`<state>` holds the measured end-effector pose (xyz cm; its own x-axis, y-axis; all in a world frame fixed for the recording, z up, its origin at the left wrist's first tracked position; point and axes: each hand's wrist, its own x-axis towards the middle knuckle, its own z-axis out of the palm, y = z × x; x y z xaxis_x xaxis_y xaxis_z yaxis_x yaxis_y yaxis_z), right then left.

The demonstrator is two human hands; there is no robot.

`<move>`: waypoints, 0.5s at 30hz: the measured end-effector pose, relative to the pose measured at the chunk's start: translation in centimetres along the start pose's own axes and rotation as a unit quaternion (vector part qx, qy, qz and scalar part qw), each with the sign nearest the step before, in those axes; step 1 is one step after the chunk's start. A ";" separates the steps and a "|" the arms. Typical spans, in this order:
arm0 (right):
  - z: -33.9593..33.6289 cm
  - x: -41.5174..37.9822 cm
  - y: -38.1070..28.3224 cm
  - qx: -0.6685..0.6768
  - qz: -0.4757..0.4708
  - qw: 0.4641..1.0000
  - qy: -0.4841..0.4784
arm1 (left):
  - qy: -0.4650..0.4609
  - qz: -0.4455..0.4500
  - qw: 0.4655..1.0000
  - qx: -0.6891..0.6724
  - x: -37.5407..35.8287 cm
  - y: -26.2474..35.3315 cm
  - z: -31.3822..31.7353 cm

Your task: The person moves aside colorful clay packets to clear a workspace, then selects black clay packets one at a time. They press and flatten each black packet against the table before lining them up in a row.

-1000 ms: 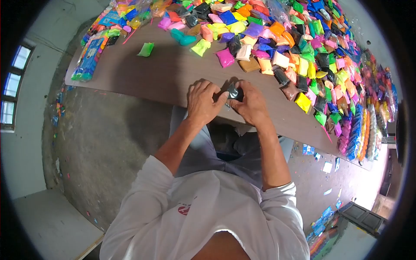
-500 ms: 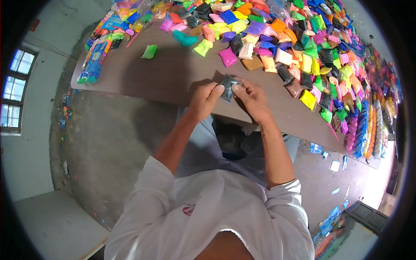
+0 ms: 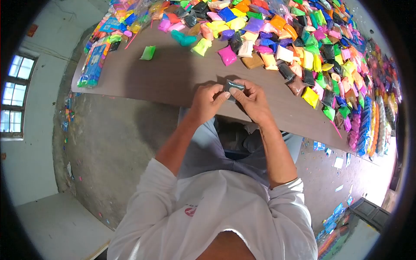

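Between my two hands, just over the table's near edge, is a small dark grey plastic packet [image 3: 234,85] with a shiny wrapper. My left hand [image 3: 207,100] is closed, pinching its left side with thumb and fingers. On the other side, my right hand [image 3: 252,99] grips it, the thumb pressed on its face. Both hands cover much of the packet's lower part. Beyond them lie a magenta packet [image 3: 227,56] and a brown packet [image 3: 253,61]. A lone green packet [image 3: 147,53] rests to the left on the brown table [image 3: 169,80].
A large heap of coloured packets [image 3: 277,37] spreads over the table's back and right. Long filled bags [image 3: 364,125] lie at the right end. A blue-labelled pack [image 3: 92,65] lies at the left end. Scraps [image 3: 339,162] litter the floor.
The dark packet is more covered by my fingers, and my right thumb has shifted across it. Both hands keep hold of it. The view has shifted slightly.
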<state>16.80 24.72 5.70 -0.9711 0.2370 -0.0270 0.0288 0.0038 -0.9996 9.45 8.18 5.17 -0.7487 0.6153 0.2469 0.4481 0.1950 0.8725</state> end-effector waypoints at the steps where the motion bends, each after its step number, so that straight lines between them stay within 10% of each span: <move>1: 0.0 -0.1 0.2 0.010 0.004 1.000 0.011 | -0.001 -0.001 1.000 -0.001 0.0 0.0 0.2; 15: 0.0 -0.1 0.8 -0.011 -0.038 0.999 0.023 | 0.030 0.040 0.997 0.061 0.3 0.2 0.4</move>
<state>16.90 24.67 4.88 -0.9588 0.2797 0.0498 -0.0389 0.0444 -0.9983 9.52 8.69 5.29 -0.7342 0.5871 0.3409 0.5609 0.2417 0.7918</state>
